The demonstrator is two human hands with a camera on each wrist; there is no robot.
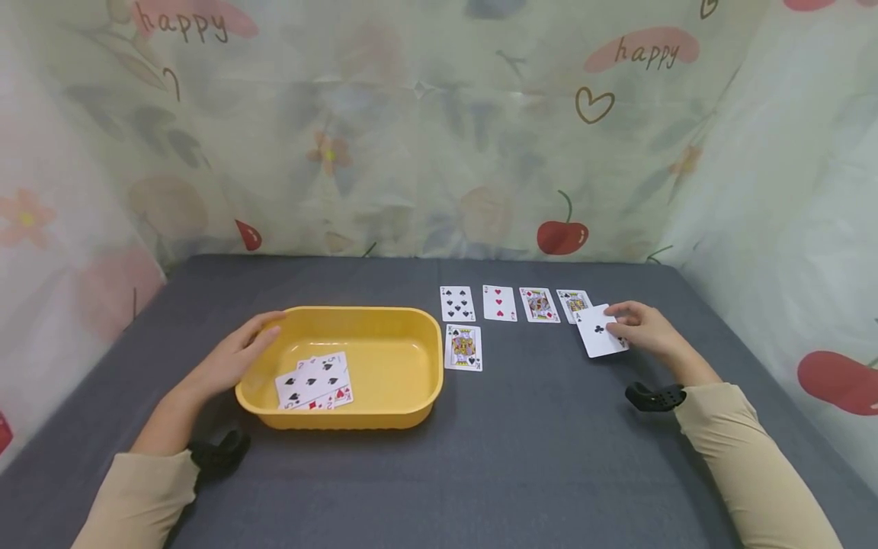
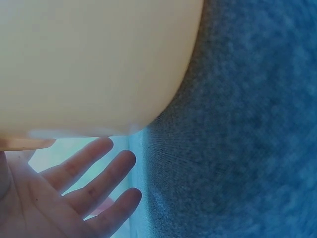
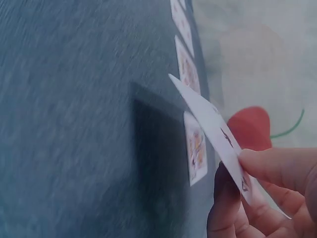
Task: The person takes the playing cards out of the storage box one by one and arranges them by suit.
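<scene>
- A pale fabric curtain (image 1: pixel 411 175), printed with red cherries, orange flowers, brown hearts and the word "happy", hangs behind the desk and along its left and right edges.
- The desk (image 1: pixel 521 457) is covered in dark grey cloth, which the left wrist view tints blue.
- A yellow, round-cornered, shallow tray (image 1: pixel 343 421) sits left of the desk's middle; inside, a five of spades (image 1: pixel 312 381) lies over red-suited cards (image 1: pixel 344 394).
- A row of four white, rectangular, face-up playing cards (image 1: pixel 504 303) runs near the desk's far edge, right of the tray.
- The left grip (image 1: pixel 226 362), a bare hand, rests on the tray's left rim; only the left wrist view shows three fingers spread straight beside its wall.
- The right grip (image 1: pixel 648 332), also bare, pinches one card between thumb and fingers, toward the desk's far right corner.
- A king of spades (image 1: pixel 463 348) lies just beside the tray's right end.
- The pinched ace of clubs (image 1: pixel 593 337), white with black marks, partly hides the row's rightmost card in the head view; the right wrist view shows it tilted above the cloth, with a shadow below.
</scene>
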